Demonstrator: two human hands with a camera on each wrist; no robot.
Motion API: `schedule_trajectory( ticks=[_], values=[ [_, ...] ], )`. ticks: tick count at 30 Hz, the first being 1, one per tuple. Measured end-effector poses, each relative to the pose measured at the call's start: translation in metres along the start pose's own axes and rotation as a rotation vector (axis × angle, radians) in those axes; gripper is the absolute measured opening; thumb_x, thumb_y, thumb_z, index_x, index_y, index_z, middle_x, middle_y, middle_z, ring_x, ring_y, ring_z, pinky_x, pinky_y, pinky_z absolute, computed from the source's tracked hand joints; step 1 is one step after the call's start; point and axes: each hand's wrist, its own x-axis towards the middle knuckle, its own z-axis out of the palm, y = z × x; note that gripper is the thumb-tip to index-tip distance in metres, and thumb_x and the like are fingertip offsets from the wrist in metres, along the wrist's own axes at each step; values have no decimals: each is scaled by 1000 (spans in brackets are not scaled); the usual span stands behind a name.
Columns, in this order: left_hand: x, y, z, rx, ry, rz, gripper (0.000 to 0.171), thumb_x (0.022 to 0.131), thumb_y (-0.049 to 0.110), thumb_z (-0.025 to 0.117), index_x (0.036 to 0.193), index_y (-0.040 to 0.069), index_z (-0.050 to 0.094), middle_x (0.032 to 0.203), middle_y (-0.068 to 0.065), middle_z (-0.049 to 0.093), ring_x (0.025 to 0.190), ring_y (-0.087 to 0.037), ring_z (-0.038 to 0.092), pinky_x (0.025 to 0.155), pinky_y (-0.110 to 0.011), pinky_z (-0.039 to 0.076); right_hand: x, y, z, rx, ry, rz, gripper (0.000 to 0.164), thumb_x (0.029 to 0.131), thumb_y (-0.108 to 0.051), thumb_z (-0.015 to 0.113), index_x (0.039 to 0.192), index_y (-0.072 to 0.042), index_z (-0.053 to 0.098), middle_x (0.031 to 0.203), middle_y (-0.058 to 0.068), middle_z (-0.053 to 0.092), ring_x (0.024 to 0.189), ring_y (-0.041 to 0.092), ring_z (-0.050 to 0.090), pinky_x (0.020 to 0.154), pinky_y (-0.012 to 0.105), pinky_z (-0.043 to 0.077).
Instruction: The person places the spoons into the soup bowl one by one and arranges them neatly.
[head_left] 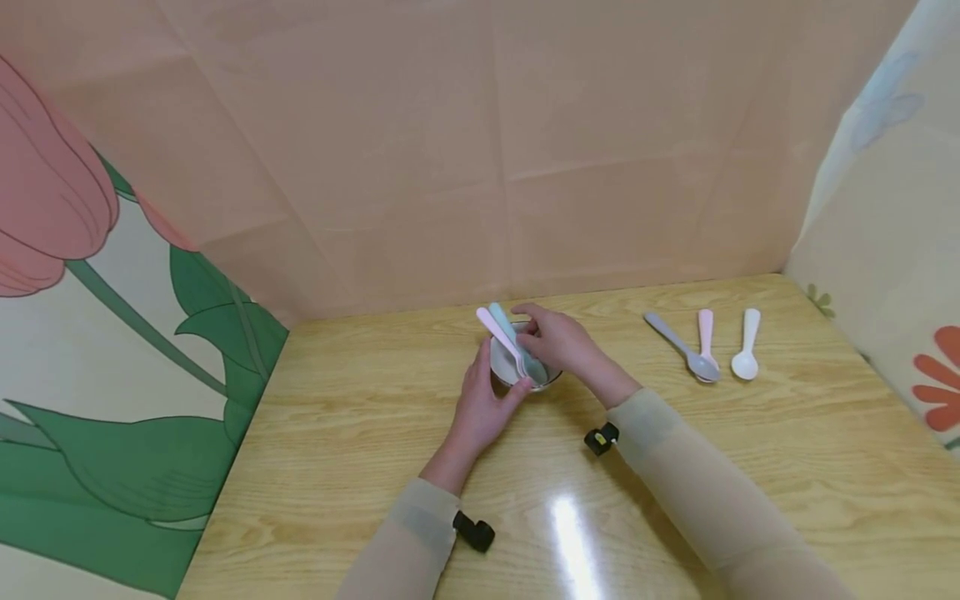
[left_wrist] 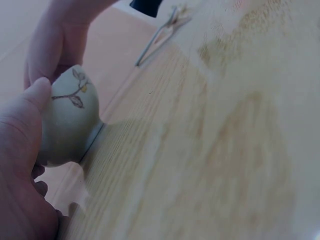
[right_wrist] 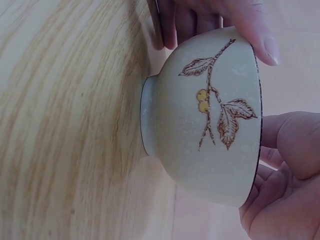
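Note:
A cream bowl (right_wrist: 210,110) with a dark rim and a painted brown twig stands near the table's back edge. My left hand (head_left: 483,404) grips it from the left, thumb at the rim. Inside the bowl lean a pink fork (head_left: 498,333) and a teal spoon (head_left: 531,365), handles toward the far left. At the far right of the rim is my right hand (head_left: 562,340), its thumb reaching inside by the teal spoon's handle. Its curled fingers (right_wrist: 270,195) are partly hidden behind the rim in the right wrist view; whether they pinch anything cannot be told.
To the right on the wooden table (head_left: 337,417), a grey-purple spoon (head_left: 678,342) lies across a pink utensil (head_left: 706,329). Beside them is a white spoon (head_left: 746,358). A pinkish cloth (head_left: 390,167) rises behind the table, and printed panels (head_left: 135,333) flank it.

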Motion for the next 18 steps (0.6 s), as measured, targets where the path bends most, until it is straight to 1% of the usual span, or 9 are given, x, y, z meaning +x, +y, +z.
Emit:
schedule_trajectory(
  ticks=[3,6,11,14,18],
  values=[
    [0,-1,0,-4,3,13,104,106,57,71,179,16,10,179,-12,30,161,-35,32,127,-60,33,-3,0,-2,22,0,-7,55,109,-17,68,162,-10,53,117,15,75,88,24,71,74,39,60],
    [0,-2,0,-4,3,15,104,105,58,71,179,16,10,179,-11,30,161,-35,31,127,-59,33,-5,1,-2,72,14,-5,54,110,-17,67,162,-11,54,118,15,74,90,25,71,75,40,61],
    [1,-2,1,1,8,21,103,106,55,71,178,14,10,180,-11,29,162,-36,31,127,-60,33,-12,2,-3,152,59,-13,51,112,-16,67,161,-11,54,119,16,74,92,26,73,75,39,63],
    [1,-2,0,0,10,19,103,106,54,72,179,15,10,179,-12,29,161,-36,31,128,-60,32,-18,2,-6,178,92,-27,51,112,-16,67,161,-9,54,119,17,74,94,28,74,76,39,65],
    [1,-1,0,6,10,15,103,106,54,72,179,19,9,179,-12,29,161,-35,31,128,-58,31,-25,3,-10,189,135,-30,51,112,-18,68,161,-10,55,119,16,74,95,29,74,78,41,65]
  ],
)
